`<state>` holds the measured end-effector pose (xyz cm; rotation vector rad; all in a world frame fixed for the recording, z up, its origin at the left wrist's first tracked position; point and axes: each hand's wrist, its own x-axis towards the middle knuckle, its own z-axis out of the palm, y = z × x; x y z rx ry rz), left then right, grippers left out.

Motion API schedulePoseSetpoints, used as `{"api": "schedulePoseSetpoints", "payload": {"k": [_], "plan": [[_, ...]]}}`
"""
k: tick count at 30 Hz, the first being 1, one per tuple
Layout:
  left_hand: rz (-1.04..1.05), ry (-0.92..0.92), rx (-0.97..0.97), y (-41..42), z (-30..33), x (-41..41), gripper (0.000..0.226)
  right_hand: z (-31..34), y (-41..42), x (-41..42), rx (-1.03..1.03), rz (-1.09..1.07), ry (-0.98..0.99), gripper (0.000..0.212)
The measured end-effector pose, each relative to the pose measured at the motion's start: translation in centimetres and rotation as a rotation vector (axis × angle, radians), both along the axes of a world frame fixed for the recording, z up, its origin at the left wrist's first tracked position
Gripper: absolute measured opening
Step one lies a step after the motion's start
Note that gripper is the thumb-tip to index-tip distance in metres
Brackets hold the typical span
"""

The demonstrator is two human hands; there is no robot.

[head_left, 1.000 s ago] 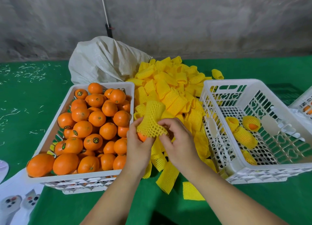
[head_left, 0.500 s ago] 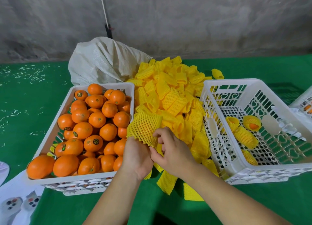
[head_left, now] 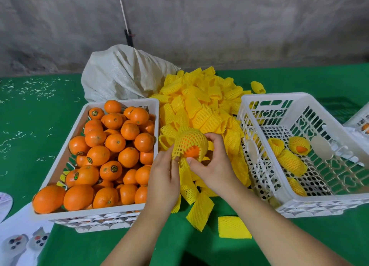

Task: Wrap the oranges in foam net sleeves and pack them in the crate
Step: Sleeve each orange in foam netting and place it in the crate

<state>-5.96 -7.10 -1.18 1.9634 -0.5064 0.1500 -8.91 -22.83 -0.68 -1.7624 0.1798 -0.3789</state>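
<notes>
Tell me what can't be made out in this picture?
All in the head view:
- Oranges deep in the left crate: buried under the top layer.
- Left hand fingertips: hidden behind the sleeved orange.
- Third crate: cut off by the right edge.
- Orange stickers: too small to read.
- Sack contents: covered by fabric.

a fruit packing workroom; rough grey concrete wall (head_left: 199,26) across the top; green-covered table (head_left: 30,125); white crates (head_left: 95,215) of oranges (head_left: 111,143), heaped foam net sleeves (head_left: 199,97) at centre

Right crate (head_left: 257,97) open-topped, mostly bare
</notes>
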Motion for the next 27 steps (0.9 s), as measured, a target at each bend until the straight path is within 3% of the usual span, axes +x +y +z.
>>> {"api": "schedulePoseSetpoints", "payload": {"k": [3,7,10,12,15,17,20,23,26,27], "plan": [[0.061,-0.148,0.075,-0.1,-0.3,-0.5,0.049,0.0,0.5,0.3,0.065,-0.037,-0.041,0.067],[0.003,-0.277,0.094,-0.3,-0.8,-1.4,0.062,0.0,0.9,0.4,0.150,-0.059,-0.079,0.077],[-0.024,-0.371,0.137,-0.3,-1.0,-1.6,0.056,0.0,1.3,0.3,0.113,-0.086,-0.100,0.077],[-0.091,-0.105,-0.056,-0.6,-0.6,-1.7,0.056,-0.1,1.5,0.2,0.084,-0.058,-0.096,0.080],[-0.172,0.533,-0.678,-1.5,0.8,-1.9,0.067,0.4,1.1,-0.7,0.090,0.147,-0.033,0.085],[-0.146,0.678,-0.827,-1.7,1.4,-1.2,0.064,0.8,1.0,-1.4,0.130,0.281,-0.015,0.070],[-0.176,0.672,-0.841,-1.1,1.7,-0.9,0.063,1.6,1.8,-1.5,0.311,0.201,-0.045,0.042],[-0.328,0.761,-0.817,-0.9,2.1,-1.0,0.078,1.7,2.6,-0.5,0.439,-0.012,0.003,0.057],[-0.368,0.769,-0.588,-1.6,2.3,0.2,0.059,1.3,1.0,0.5,0.847,0.007,0.170,0.068],[-0.287,0.811,-0.472,-1.7,2.3,1.2,0.055,1.2,0.0,0.6,0.903,0.052,0.200,0.066]]}}
